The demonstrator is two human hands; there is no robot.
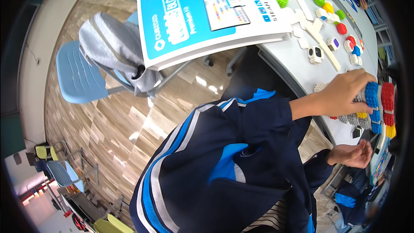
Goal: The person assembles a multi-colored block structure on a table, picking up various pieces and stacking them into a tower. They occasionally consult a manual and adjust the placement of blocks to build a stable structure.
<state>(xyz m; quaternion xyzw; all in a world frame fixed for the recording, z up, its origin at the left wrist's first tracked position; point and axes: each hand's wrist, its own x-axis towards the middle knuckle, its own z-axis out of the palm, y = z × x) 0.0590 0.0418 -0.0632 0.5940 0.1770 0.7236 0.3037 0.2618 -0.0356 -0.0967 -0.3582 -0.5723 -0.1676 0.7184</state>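
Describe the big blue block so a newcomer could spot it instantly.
Find the white table at the picture's right, then the left hand over it. At that hand is the big blue block, just left of a red block and larger than the blue pieces below it.

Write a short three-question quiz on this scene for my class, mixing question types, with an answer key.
1. Multiple choice: what colour are the ridged blocks at the fingertips of the person's left hand?
A) green
B) blue
C) purple

2. True or false: knobbly round pieces in several colours lie on the white table.

3. Short answer: which of the person's hands is farther from the ridged blocks in question 1?

Key:
1. B
2. True
3. The right hand
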